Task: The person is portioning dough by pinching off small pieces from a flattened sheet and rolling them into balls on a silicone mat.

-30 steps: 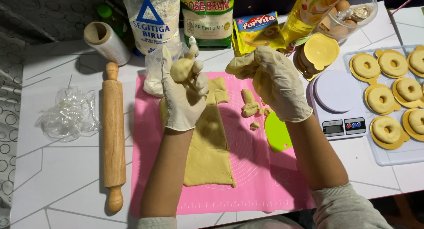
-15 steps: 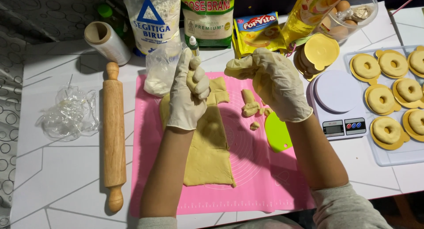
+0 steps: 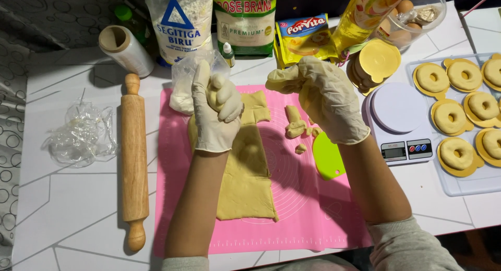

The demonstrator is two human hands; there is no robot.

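Left hand [image 3: 216, 112], gloved, grip now closed tight round a dough lump [image 3: 213, 96]; a second ago that lump sat exposed on open fingers, so the piece is being squeezed into shape. Right hand [image 3: 323, 98], gloved, grip wrapped round a second dough piece [image 3: 279, 83], held above the pink mat [image 3: 313, 208]. Beneath: one rolled dough sheet [image 3: 245, 182], a few scraps [image 3: 295, 127], one green scraper [image 3: 327, 157]. Left on the worktop [image 3: 73, 208]: one rolling pin [image 3: 134, 156]. Right: one scale [image 3: 399, 125], seven ring doughnuts [image 3: 456, 153] visible on a tray.
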